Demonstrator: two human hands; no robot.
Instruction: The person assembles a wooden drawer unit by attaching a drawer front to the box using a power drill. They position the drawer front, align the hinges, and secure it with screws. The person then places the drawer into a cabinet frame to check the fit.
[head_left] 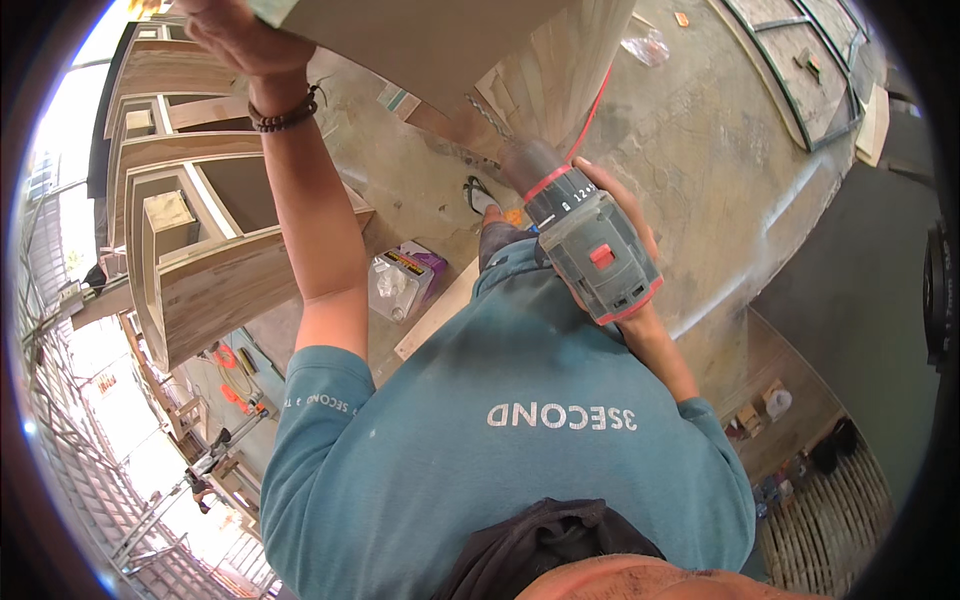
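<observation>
My right hand is wrapped round a grey and black cordless drill with red trim, held in front of my chest. Its long twist bit points up and away, with the tip close to the edge of a large wooden panel; whether they touch I cannot tell. My left arm is raised, and my left hand is beside the panel's left corner at the upper rim. Its fingers are partly cut off there, so their grip is hidden. A dark braided bracelet circles that wrist.
Wooden cabinet frames stand on the left. A clear plastic box with small contents lies on the floor near a wooden strip. A red cord runs behind the drill. At the far right is a dark metal frame, near a large dark panel.
</observation>
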